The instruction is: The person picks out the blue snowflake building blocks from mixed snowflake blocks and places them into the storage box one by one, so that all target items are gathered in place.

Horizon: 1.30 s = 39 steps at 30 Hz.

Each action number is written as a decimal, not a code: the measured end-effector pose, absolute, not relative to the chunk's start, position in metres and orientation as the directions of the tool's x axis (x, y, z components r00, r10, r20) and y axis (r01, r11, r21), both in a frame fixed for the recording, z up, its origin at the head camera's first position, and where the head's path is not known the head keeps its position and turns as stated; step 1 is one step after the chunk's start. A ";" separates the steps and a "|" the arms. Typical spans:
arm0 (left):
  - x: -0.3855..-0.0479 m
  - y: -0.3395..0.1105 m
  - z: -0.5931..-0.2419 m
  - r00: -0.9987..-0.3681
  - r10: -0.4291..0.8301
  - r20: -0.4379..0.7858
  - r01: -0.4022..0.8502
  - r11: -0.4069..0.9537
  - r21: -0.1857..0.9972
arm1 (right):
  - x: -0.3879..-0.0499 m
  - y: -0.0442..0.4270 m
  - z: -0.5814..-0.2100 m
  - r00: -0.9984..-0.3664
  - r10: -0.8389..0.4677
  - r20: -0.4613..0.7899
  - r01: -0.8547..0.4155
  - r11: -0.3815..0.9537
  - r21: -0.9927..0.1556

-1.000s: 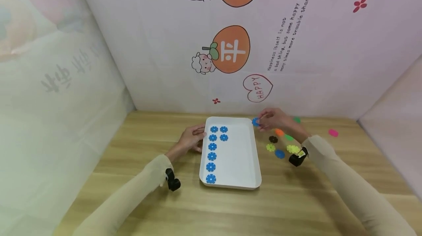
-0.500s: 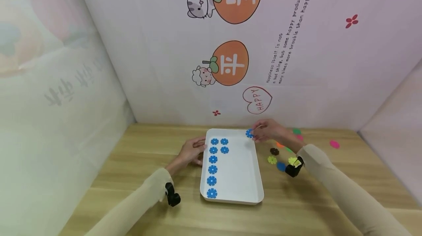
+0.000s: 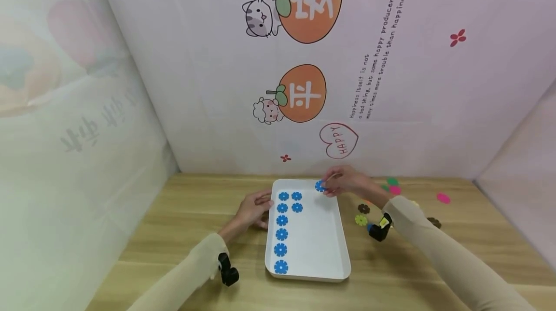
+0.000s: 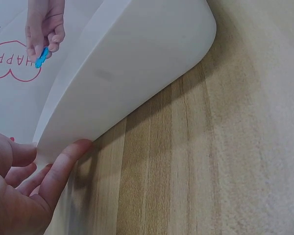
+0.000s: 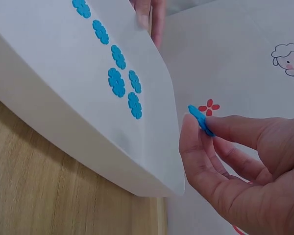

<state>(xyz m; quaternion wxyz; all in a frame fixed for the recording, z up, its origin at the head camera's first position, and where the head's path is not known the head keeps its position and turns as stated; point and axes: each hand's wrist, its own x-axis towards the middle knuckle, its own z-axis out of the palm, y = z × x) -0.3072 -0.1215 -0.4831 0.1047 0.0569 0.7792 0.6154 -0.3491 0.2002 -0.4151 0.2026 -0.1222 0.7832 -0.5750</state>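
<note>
A shallow white tray (image 3: 312, 243) lies on the wooden table. Blue notched, flower-shaped plastic discs (image 3: 282, 234) form a column along its left side, with two more beside the far end. My left hand (image 3: 253, 208) grips the tray's left edge; in the left wrist view the thumb is at the rim and the fingers rest against the outer wall. My right hand (image 3: 345, 181) pinches another blue notched disc (image 5: 201, 120) between thumb and fingers, held above the tray's far right corner. Its thin edge faces the right wrist camera.
Right of the tray lie loose discs: a yellow-green disc (image 3: 361, 220), a brown disc (image 3: 364, 208), a pink disc (image 3: 443, 198), a green disc (image 3: 392, 181) and several others, some partly hidden by my right arm. A printed wall cloth (image 3: 217, 108) stands behind the table.
My right hand has carried the blue disc leftward, from outside the tray's right edge to over its far right corner. My left hand keeps its hold; the head view has tilted up.
</note>
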 end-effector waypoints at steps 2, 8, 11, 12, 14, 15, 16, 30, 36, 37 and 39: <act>-0.305 -0.121 -0.485 -0.972 0.215 -0.099 -0.046 0.238 0.970 | -0.347 0.197 -0.416 -0.886 -0.423 -0.189 0.053 0.311 -0.949; -0.297 -0.122 -0.489 -0.973 0.201 -0.112 -0.060 0.248 0.967 | -0.343 0.187 -0.421 -0.870 -0.434 -0.232 0.091 0.321 -0.943; -0.294 -0.122 -0.492 -0.973 0.205 -0.108 -0.057 0.241 0.969 | -0.343 0.182 -0.426 -0.866 -0.435 -0.245 0.096 0.337 -0.936; -0.292 -0.122 -0.493 -0.972 0.207 -0.110 -0.059 0.237 0.970 | -0.342 0.180 -0.428 -0.867 -0.431 -0.251 0.100 0.342 -0.934; -0.290 -0.122 -0.495 -0.971 0.211 -0.112 -0.063 0.228 0.972 | -0.340 0.176 -0.430 -0.864 -0.433 -0.259 0.095 0.365 -0.926; -0.289 -0.122 -0.496 -0.971 0.214 -0.112 -0.062 0.225 0.972 | -0.339 0.174 -0.431 -0.863 -0.429 -0.267 0.098 0.376 -0.921; -0.288 -0.122 -0.497 -0.970 0.215 -0.112 -0.064 0.221 0.973 | -0.338 0.173 -0.432 -0.861 -0.429 -0.275 0.102 0.383 -0.918; -0.298 -0.118 -0.491 -0.973 0.201 -0.112 -0.065 0.228 0.972 | -0.338 0.150 -0.425 -0.824 -0.474 -0.311 0.053 0.481 -0.875; -0.306 -0.119 -0.485 -0.975 0.194 -0.111 -0.059 0.254 0.965 | -0.341 0.139 -0.424 -0.825 -0.466 -0.319 0.038 0.519 -0.854; -0.306 -0.119 -0.484 -0.975 0.195 -0.108 -0.055 0.260 0.964 | -0.341 0.137 -0.425 -0.823 -0.464 -0.329 0.043 0.526 -0.849; -0.306 -0.120 -0.484 -0.975 0.193 -0.108 -0.055 0.263 0.963 | -0.340 0.132 -0.426 -0.820 -0.456 -0.347 0.049 0.547 -0.835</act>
